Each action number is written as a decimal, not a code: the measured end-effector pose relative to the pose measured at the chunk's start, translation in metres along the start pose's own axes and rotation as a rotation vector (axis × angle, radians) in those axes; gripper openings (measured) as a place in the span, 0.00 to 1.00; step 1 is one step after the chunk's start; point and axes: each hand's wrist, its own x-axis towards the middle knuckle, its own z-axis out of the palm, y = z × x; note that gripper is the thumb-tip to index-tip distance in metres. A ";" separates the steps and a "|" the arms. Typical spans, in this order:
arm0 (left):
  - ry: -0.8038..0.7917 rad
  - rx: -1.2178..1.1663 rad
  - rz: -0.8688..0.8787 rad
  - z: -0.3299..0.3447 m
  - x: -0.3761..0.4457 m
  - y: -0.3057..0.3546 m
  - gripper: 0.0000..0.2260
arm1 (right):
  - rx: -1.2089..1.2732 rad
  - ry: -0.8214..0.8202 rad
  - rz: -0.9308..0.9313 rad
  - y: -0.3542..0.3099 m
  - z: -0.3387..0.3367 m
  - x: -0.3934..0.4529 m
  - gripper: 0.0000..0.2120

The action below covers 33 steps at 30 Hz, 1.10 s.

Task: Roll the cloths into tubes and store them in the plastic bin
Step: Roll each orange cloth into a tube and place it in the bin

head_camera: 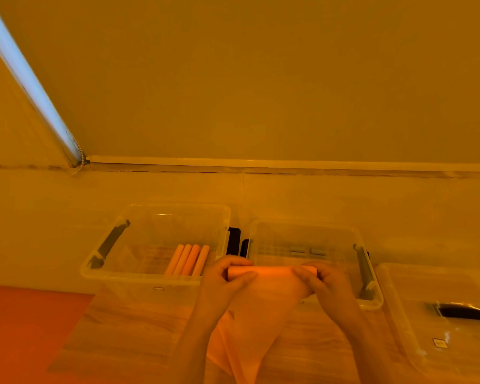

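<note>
Loose cloth (pixel 250 328) hanging from the roll pinched by left hand (pixel 222 284) and right hand (pixel 322 284) could unravel it.

Both hands (pixel 225 278) (pixel 323 281) around a half-rolled cloth (pixel 269 289), four rolls (pixel 189 259) in the bin (pixel 139 277)

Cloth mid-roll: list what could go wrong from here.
1. The cloth is only partly rolled; its loose tail hangs below, so the tube may slacken if the left hand or right hand eases.
2. Four rolls crowd the left bin's right side; dropping another in could disturb them.
</note>
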 end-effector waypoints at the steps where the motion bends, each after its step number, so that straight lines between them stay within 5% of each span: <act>1: 0.003 -0.015 -0.001 0.000 0.000 0.001 0.09 | -0.001 -0.002 0.001 0.001 0.000 0.001 0.11; 7: 0.034 -0.041 -0.014 -0.002 -0.001 0.004 0.11 | 0.017 -0.059 0.008 0.006 0.001 0.002 0.18; 13: 0.043 -0.042 -0.005 -0.002 0.000 0.004 0.10 | 0.104 -0.098 0.025 0.003 0.001 0.003 0.09; 16: 0.070 0.000 -0.024 -0.002 0.003 0.003 0.09 | 0.169 -0.105 0.054 0.002 0.002 0.004 0.14; 33: 0.016 0.051 0.067 -0.003 0.000 0.010 0.12 | 0.034 0.025 0.033 0.000 0.001 0.003 0.12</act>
